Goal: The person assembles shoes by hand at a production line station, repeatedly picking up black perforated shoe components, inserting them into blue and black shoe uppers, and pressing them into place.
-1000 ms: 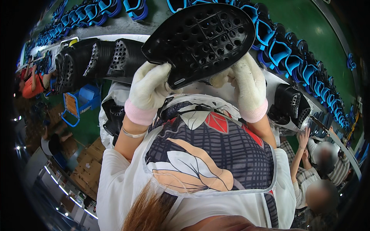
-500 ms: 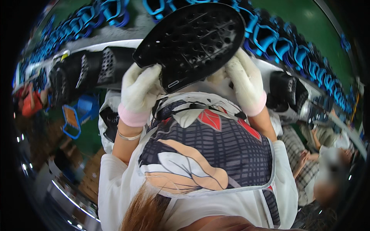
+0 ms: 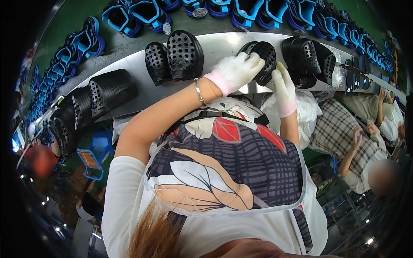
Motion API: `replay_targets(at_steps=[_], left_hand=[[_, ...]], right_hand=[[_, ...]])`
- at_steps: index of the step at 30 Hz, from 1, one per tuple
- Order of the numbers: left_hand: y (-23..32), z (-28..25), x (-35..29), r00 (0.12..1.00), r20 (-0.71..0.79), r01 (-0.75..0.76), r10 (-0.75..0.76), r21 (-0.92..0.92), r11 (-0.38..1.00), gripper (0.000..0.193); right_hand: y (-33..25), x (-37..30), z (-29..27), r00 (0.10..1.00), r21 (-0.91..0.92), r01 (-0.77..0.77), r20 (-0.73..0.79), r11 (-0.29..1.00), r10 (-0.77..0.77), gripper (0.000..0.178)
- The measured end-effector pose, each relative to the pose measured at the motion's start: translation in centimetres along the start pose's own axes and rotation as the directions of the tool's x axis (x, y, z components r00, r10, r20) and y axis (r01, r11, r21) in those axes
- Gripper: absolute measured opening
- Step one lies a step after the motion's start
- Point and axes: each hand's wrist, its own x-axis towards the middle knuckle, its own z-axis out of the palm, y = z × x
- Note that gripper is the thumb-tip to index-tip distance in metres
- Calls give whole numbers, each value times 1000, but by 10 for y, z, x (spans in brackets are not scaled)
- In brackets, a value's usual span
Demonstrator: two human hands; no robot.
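Note:
A black perforated clog (image 3: pixel 265 55) stands on the metal bench in front of me, with another dark piece partly hidden behind its left side. My left hand (image 3: pixel 241 71), in a white glove with a pink cuff, reaches across and has its fingers closed on the clog's left side. On the right, my gloved right hand (image 3: pixel 283 86) pinches the clog's lower edge between thumb and fingers. Left of my hands stands a pair of similar black clogs (image 3: pixel 185 56), their holed faces toward me.
More black clogs (image 3: pixel 301 53) stand on the right, and others (image 3: pixel 112 90) on the left of the metal bench (image 3: pixel 219 47). Beyond it runs a long row of blue-and-black shoes (image 3: pixel 148 15). A blue-framed chair (image 3: pixel 90 161) is at lower left; people sit at right.
A black perforated clog was held up close in both hands. Now my hands are lower, at a clog on the bench, and the left arm reaches across to the right. The view has shifted.

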Motion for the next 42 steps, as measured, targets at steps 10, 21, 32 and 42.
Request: replay_targets(at_steps=[10,21,32,42], left_hand=[[41,37,25,989,50,-122,143,-288,950,42],[-28,37,-31,950,301,102,-82,-52,993,57],[-68,-6,-77,877,102,283,-470,681,676,26],[-42,-104,-128,813,54,575,-580,84,813,60]], right_hand=[[85,35,-42,972,434,-20,-204,901,119,45],[92,96,10,918,-467,216,-203,857,-342,41],[36,72,28,830,-795,341,4,501,-558,41],[-21,44,132,762,-568,633,577,525,-295,29]])
